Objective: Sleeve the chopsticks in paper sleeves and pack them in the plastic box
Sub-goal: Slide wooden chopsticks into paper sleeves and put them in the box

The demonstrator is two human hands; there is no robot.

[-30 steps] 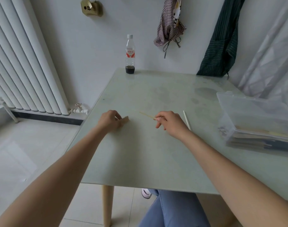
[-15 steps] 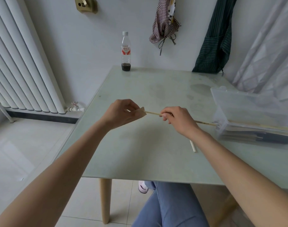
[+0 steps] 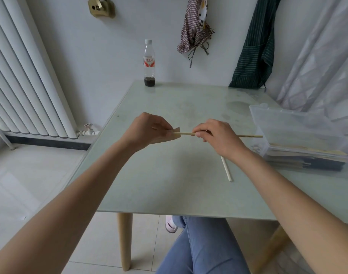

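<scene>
Your left hand (image 3: 149,131) pinches a tan paper sleeve (image 3: 174,134) at its mouth, and your right hand (image 3: 214,135) has its grip clamped on a wooden chopstick (image 3: 248,136), whose tip sits at or just inside that mouth, both held above the bench (image 3: 169,184).

The tip looks barely entered, so it could catch the paper edge and crumple or tear the sleeve if you push at an angle. Your left grip sits close to the opening; squeeze too hard and you would likely flatten the mouth shut. The chopstick's rear end is near the plastic box (image 3: 299,135), and a backward pull could knock it.

Count: one chopstick in hand, or possibly a pair held tight together, I cannot tell; one sleeve; one thin white stick (image 3: 226,169) lying on the bench beneath your right wrist; one plastic box, holding a stack too blurred to count; one bottle (image 3: 149,64) at the far edge.
</scene>
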